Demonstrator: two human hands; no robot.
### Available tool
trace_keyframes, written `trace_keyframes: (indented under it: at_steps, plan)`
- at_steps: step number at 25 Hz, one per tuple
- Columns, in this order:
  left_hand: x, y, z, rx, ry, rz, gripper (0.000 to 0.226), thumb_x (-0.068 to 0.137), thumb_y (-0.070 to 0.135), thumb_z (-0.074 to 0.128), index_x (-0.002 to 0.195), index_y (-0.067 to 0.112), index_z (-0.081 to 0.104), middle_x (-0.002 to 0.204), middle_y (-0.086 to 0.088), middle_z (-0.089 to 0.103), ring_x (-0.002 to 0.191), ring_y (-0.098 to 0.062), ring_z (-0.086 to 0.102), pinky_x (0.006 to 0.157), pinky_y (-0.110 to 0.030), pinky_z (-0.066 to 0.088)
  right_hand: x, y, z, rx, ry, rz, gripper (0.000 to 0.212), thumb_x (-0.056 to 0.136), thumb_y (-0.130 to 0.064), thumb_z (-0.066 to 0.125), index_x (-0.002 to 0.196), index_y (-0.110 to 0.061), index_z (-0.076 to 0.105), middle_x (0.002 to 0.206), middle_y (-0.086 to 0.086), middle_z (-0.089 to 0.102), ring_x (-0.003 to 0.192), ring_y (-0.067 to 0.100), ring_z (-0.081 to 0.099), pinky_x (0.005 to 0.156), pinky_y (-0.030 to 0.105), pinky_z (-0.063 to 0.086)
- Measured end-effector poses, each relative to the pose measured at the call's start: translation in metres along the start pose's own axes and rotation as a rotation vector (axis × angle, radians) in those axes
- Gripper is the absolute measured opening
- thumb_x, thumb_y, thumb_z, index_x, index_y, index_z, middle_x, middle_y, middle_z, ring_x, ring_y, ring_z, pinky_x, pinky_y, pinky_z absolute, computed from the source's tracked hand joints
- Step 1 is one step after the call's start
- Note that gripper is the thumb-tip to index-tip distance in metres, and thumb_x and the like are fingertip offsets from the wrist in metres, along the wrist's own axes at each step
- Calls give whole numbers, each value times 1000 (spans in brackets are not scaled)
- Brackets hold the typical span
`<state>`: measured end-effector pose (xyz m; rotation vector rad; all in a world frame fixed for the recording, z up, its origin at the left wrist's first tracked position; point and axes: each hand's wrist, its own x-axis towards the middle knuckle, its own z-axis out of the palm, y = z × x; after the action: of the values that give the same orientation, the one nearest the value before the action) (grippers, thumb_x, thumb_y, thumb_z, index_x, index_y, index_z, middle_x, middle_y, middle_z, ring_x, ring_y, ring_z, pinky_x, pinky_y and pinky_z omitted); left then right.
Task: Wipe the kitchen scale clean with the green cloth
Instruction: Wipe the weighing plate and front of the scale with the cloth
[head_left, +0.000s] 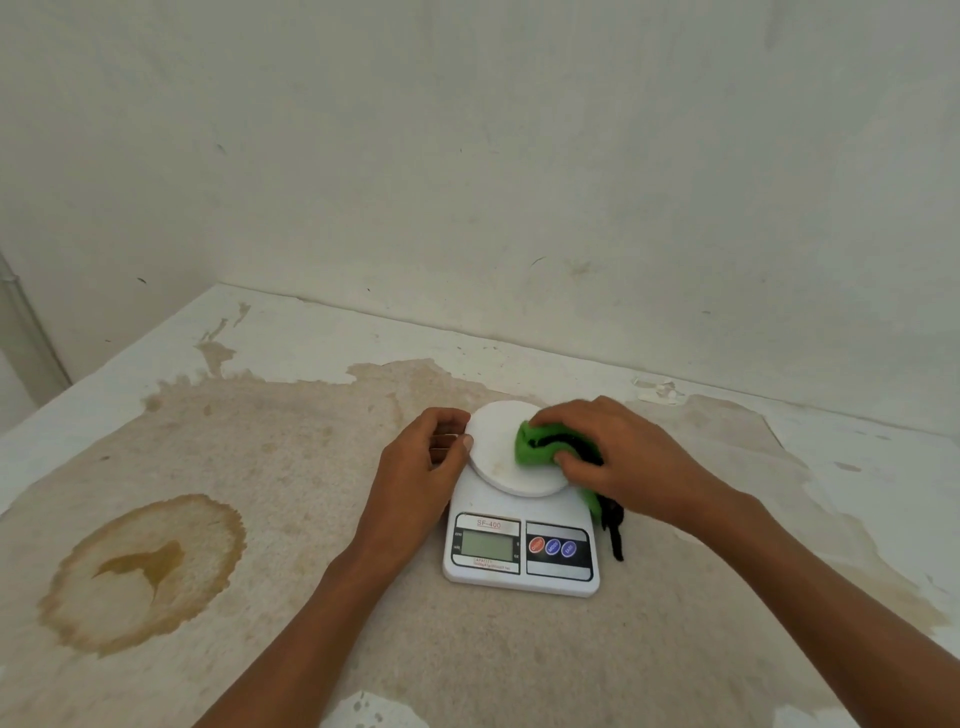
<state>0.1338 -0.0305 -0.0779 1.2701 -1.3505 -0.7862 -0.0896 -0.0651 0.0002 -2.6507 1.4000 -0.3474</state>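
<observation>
A right hand (618, 457) presses a bunched green cloth (540, 444) on the scale (519, 540) platter's right side; the left hand (426, 457) grips its left rim.

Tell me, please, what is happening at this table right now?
A person is cleaning a white kitchen scale on a stained table. The right hand presses a bunched green cloth onto the right side of the round weighing plate. The left hand steadies the plate's left edge with its fingers. The display and buttons at the front are uncovered.
</observation>
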Motion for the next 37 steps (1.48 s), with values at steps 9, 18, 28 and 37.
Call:
trace_keyframes:
  at_steps: [9,18,28,37]
  plan:
    - [2,-3,0,5,27,-5,23,99,22,50,119,26,60,106,15,69,96,6,63,77,-10,51,21,-5,5,79,-33,8,35,88,-31,59,122,-38,56,119,-19,61,104,9,49,86,31,46]
    - [1,-3,1,53,-15,38,21,96,24,58,115,25,64,106,16,69,95,8,62,77,-7,51,5,-27,5,50,-82,-133,36,90,-31,56,124,-41,54,121,-23,60,102,10,48,82,29,45]
    - [2,-2,2,94,-4,23,30,93,34,62,121,24,64,114,13,66,96,5,63,77,-11,54,-19,-20,4,39,-24,-69,37,88,-30,57,122,-42,54,120,-25,57,105,6,46,83,27,46]
    - [2,-3,0,79,-17,23,29,93,34,61,120,24,66,112,13,68,98,3,64,81,-15,54,-27,-14,1,66,-14,-26,38,91,-30,56,128,-39,52,124,-23,57,109,5,46,88,27,44]
